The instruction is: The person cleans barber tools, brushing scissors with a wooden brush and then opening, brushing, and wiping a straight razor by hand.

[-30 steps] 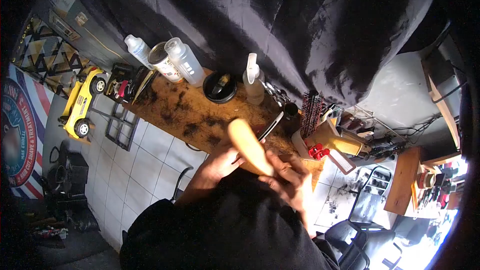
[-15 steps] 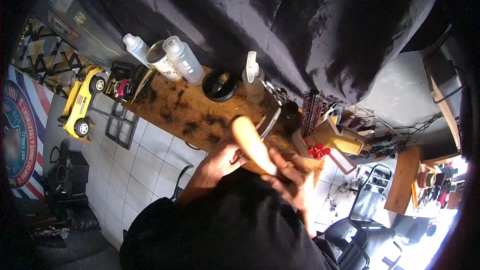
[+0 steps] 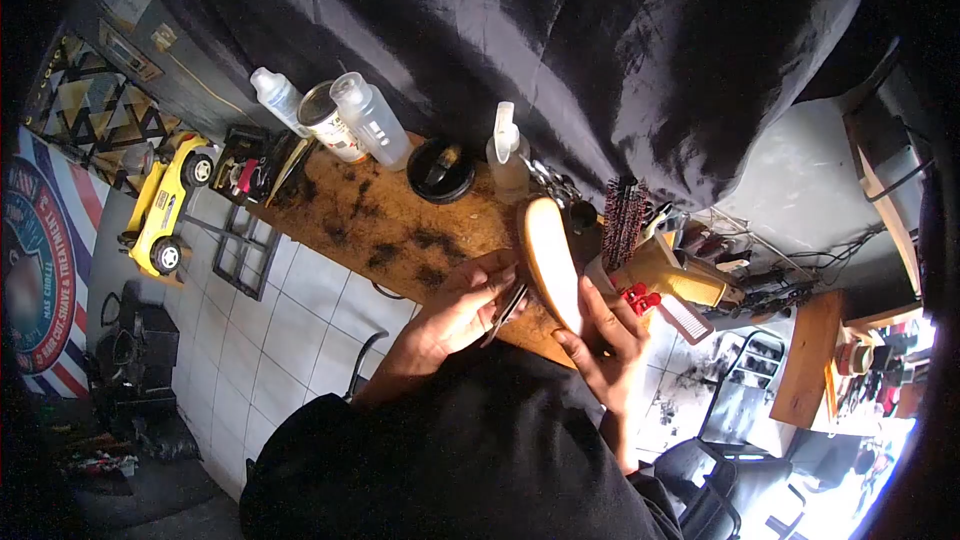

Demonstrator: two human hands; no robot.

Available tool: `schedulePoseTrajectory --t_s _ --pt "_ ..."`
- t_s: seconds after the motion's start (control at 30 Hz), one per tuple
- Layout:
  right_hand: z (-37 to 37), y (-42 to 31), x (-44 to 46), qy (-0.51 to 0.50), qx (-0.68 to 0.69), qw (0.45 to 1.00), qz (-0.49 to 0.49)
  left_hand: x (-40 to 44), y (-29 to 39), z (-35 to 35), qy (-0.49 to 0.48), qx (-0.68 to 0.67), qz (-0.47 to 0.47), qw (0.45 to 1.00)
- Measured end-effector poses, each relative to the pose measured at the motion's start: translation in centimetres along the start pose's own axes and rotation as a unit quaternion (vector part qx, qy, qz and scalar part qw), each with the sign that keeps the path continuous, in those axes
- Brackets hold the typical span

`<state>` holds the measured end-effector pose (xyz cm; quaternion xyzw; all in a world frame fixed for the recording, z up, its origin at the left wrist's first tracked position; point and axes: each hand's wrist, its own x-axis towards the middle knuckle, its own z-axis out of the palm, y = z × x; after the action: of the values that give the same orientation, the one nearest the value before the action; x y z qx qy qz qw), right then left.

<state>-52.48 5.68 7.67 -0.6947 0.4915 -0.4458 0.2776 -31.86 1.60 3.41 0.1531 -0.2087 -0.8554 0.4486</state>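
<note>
My right hand (image 3: 608, 345) is closed on the lower end of a pale wooden brush (image 3: 550, 265), which stands nearly upright with its smooth back in view. Dark bristles show along its left edge. To the left, my left hand (image 3: 462, 308) pinches a thin dark metal tool (image 3: 507, 312), perhaps scissors or a razor; its exact form is unclear. The tool lies close beside the brush, and whether they touch cannot be told. Beneath both hands is a wooden table (image 3: 400, 210) with dark hair clippings on it.
Along the table's back edge stand a clear bottle (image 3: 370, 120), a can (image 3: 332, 123), a black bowl (image 3: 440, 172) and a spray bottle (image 3: 508, 160). A round brush (image 3: 624, 225) and comb (image 3: 686, 320) are at the right. A yellow toy truck (image 3: 168, 202) is at the left.
The brush has moved right and turned more upright. My right hand has opened out somewhat around its end. The dark tool has swung down toward my left hand, which has shifted slightly right.
</note>
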Motion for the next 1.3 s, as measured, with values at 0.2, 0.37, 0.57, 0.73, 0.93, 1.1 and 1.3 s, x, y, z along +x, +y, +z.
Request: schedulePoseTrajectory --t_s 0.2,0.37,0.57,0.73,0.93,1.1,1.3 --pt "0.5 0.7 -1.0 -0.125 0.028 0.99 -0.064 0.1 -0.4 -2.0 0.091 -0.041 0.059 0.993" --pt "1.2 0.4 -1.2 -0.169 0.075 0.979 -0.088 1.0 0.3 -2.0 0.053 -0.057 0.065 0.995" --pt "0.7 -0.1 -0.8 -0.036 0.027 0.999 0.013 -0.1 -0.3 0.4 0.11 0.074 0.048 0.99" --pt "0.0 0.0 -0.4 -0.046 0.009 0.999 -0.026 -0.2 -0.4 0.6 0.111 0.071 0.051 0.99" --pt "0.9 0.6 -1.2 -0.121 0.04 0.987 -0.1 -0.1 0.0 -1.0 0.13 0.075 0.035 0.988" --pt "0.6 0.1 -1.3 -0.097 0.018 0.995 -0.007 -0.6 0.4 0.7 0.152 0.009 -0.001 0.988" --pt "0.7 0.1 -0.9 -0.037 0.025 0.999 -0.005 -0.4 -0.2 -0.7 0.172 0.123 -0.005 0.977"
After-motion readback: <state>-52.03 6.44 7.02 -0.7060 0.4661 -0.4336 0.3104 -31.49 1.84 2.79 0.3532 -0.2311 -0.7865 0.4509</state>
